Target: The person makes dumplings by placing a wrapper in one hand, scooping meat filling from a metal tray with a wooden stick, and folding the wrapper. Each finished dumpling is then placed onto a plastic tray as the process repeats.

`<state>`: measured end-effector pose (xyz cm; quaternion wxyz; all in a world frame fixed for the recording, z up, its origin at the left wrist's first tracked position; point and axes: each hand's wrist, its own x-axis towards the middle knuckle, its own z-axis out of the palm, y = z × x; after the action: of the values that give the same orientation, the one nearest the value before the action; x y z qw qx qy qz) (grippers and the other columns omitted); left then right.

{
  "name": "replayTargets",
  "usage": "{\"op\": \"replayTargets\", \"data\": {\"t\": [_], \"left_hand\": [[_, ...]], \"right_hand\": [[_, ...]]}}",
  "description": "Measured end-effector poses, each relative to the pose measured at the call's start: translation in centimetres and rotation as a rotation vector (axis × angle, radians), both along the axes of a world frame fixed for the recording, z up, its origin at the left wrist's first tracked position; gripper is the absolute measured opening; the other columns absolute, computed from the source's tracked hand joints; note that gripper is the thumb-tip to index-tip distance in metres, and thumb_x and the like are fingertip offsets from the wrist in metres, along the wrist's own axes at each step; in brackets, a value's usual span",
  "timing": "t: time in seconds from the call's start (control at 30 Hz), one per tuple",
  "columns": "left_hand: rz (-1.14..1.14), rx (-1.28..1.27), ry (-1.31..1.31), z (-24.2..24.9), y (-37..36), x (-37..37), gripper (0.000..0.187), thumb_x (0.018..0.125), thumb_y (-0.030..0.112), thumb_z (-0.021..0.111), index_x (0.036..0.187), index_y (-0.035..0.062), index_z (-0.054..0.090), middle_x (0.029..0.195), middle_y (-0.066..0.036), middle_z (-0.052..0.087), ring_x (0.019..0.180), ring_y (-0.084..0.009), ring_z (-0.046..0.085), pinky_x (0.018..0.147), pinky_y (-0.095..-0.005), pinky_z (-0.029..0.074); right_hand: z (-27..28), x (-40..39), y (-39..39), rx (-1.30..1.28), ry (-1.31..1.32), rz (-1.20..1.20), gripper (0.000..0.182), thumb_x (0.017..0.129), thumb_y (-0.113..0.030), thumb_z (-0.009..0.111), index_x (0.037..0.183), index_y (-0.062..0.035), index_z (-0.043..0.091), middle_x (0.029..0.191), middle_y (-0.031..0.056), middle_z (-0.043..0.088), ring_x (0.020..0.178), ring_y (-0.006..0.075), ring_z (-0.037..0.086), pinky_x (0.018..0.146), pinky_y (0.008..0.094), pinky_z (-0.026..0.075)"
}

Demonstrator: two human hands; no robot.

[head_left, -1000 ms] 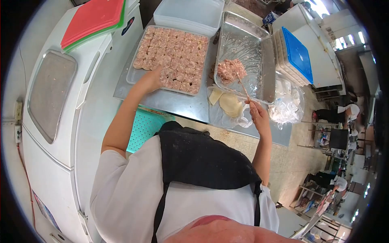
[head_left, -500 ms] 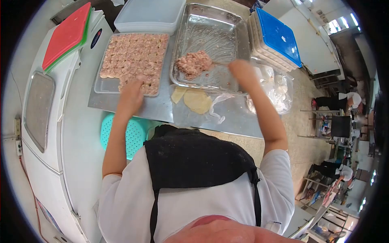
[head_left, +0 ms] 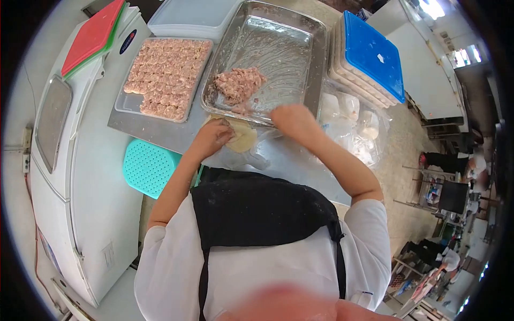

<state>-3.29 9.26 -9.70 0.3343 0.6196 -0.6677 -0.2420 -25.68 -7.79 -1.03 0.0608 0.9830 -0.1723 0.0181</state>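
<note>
My left hand (head_left: 215, 137), fingers curled and pressed together, is at the edge of the round, pale yellow dough wrappers (head_left: 243, 138) on the metal table and seems to pinch one. My right hand (head_left: 293, 122) is closed around a thin utensil at the near rim of the metal tray (head_left: 317, 64). The utensil is mostly blurred; a bit of meat shows at its far end. A mound of minced meat (head_left: 239, 85) lies in the tray's near left part. Left of it stands a clear plastic box (head_left: 128, 102) with rows of meat-filled dumplings (head_left: 168, 69), its near left corner bare.
Stacked boxes with a blue lid (head_left: 372, 53) and a plastic bag of white pieces (head_left: 353, 123) stand right of the tray. A white freezer (head_left: 101, 176) is at the left, beside a turquoise stool (head_left: 150, 168). Other people work far right.
My left hand has moved from the dumpling box to the dough wrappers. My right hand has drawn the utensil down and left to the tray's near rim. The view has shifted.
</note>
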Motion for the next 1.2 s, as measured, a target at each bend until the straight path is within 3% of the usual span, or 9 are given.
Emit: {"op": "replayTargets", "data": {"t": [0.2,0.3,0.47,0.57,0.63,0.77,0.9,0.97,1.2], "left_hand": [[0.064,0.067,-0.046,3.6,-0.9,0.3,0.019,0.084,0.022,0.062,0.088,0.0037,0.065,0.089,-0.012,0.063,0.09,-0.0332,0.059,0.078,-0.0408,0.047],[0.113,0.074,-0.029,3.7,-1.3,0.4,0.019,0.083,0.02,0.061,0.089,0.0033,0.064,0.086,-0.014,0.063,0.087,-0.0347,0.058,0.078,-0.0415,0.047],[0.147,0.109,0.063,4.1,-1.4,1.6,0.019,0.082,0.019,0.06,0.089,0.0019,0.063,0.082,-0.013,0.063,0.084,-0.0277,0.06,0.076,-0.0387,0.047],[0.086,0.285,0.452,4.3,-1.8,4.3,0.02,0.083,0.02,0.06,0.094,0.0036,0.063,0.084,-0.007,0.062,0.087,-0.0173,0.06,0.076,-0.0337,0.047],[0.112,0.354,1.087,4.5,-2.1,5.6,0.019,0.087,0.02,0.06,0.099,0.0047,0.061,0.093,-0.001,0.061,0.092,-0.0116,0.057,0.08,-0.0299,0.046],[0.037,0.066,0.958,6.6,-3.4,6.5,0.022,0.092,0.019,0.058,0.109,0.004,0.061,0.106,-0.002,0.061,0.097,-0.0126,0.057,0.085,-0.0287,0.045],[0.339,-0.109,1.12,2.9,-7.7,8.4,0.028,0.095,0.018,0.055,0.118,0.0015,0.059,0.111,-0.006,0.063,0.099,-0.0127,0.058,0.088,-0.0276,0.046],[0.542,-0.175,0.926,1.1,-8.9,8.4,0.03,0.096,0.019,0.055,0.118,0.0001,0.059,0.109,-0.007,0.064,0.097,-0.0125,0.059,0.086,-0.0267,0.047],[0.477,-0.216,1.014,0.8,-9.4,8.6,0.031,0.097,0.019,0.052,0.12,-0.001,0.057,0.111,-0.008,0.063,0.099,-0.0135,0.059,0.087,-0.0275,0.047]], "right_hand": [[3.0,0.3,-4.4,0.103,0.093,-0.15,0.014,0.081,-0.014,0.057,0.079,-0.0074,0.068,0.078,0.0105,0.067,0.073,0.0285,0.067,0.062,0.0429,0.053],[-3.6,1.5,-2.8,0.167,-0.007,-0.018,0.015,0.082,-0.016,0.057,0.08,-0.0077,0.068,0.077,0.0108,0.066,0.072,0.028,0.067,0.061,0.0422,0.053],[3.3,2.0,-1.7,0.141,0.196,0.042,0.014,0.081,-0.014,0.055,0.078,-0.0062,0.067,0.077,0.0128,0.066,0.071,0.0295,0.067,0.059,0.0427,0.053],[3.0,3.5,-2.4,0.106,0.123,-0.061,0.013,0.078,-0.011,0.055,0.077,-0.0063,0.067,0.077,0.0134,0.066,0.071,0.0304,0.067,0.06,0.0426,0.053],[-0.4,4.3,-0.3,0.172,0.069,-0.02,0.016,0.082,-0.015,0.055,0.076,-0.0066,0.068,0.075,0.0149,0.066,0.07,0.0318,0.067,0.06,0.0427,0.053],[4.6,3.1,0.9,0.207,0.129,-0.091,0.02,0.085,-0.018,0.056,0.074,-0.006,0.068,0.07,0.0164,0.065,0.07,0.0324,0.067,0.061,0.0426,0.053],[5.0,2.5,1.2,0.134,0.343,-0.35,0.019,0.083,-0.016,0.055,0.074,-0.0059,0.068,0.07,0.0165,0.065,0.069,0.0324,0.067,0.061,0.0423,0.053],[2.1,4.2,3.9,0.222,0.196,-0.339,0.021,0.085,-0.017,0.054,0.074,-0.0055,0.068,0.071,0.017,0.065,0.071,0.0322,0.067,0.062,0.0439,0.052],[-0.3,10.8,5.6,0.276,-0.028,-0.307,0.022,0.084,-0.017,0.054,0.072,-0.0022,0.066,0.074,0.0177,0.066,0.071,0.0322,0.067,0.06,0.0434,0.053]]}}
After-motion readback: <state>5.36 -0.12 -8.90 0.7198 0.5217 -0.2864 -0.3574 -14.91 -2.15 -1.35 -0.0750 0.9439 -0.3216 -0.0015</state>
